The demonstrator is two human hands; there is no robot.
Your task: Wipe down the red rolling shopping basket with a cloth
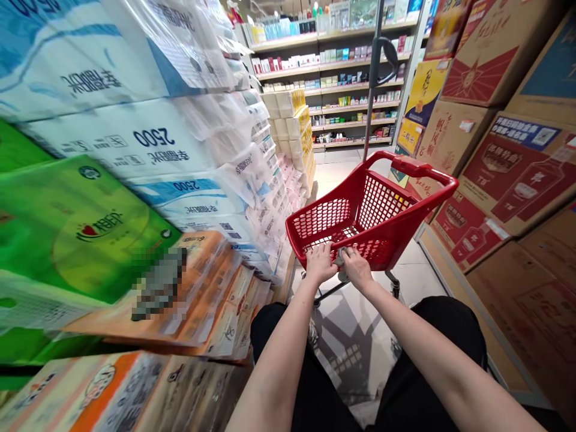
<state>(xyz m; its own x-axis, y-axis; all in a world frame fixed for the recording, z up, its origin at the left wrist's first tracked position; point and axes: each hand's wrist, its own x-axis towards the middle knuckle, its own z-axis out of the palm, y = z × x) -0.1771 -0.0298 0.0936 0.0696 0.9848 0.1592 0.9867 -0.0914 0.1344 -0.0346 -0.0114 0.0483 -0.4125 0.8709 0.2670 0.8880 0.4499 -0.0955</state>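
A red plastic shopping cart (346,219) with perforated basket walls stands in front of my knees, its handle up at the right. My left hand (319,264) has its fingers curled over the near rim of the basket. Close beside it, my right hand (357,271) presses a small greyish cloth (341,257) against the same rim; most of the cloth is hidden under the fingers. Nothing shows inside the basket.
Wrapped tissue packs (157,138) are piled high on the left, with a green pack (90,222) nearer. Cardboard cartons (517,168) line the right. Shelves of small boxed goods (333,66) stand behind. A thin upright pole (369,114) rises behind the cart.
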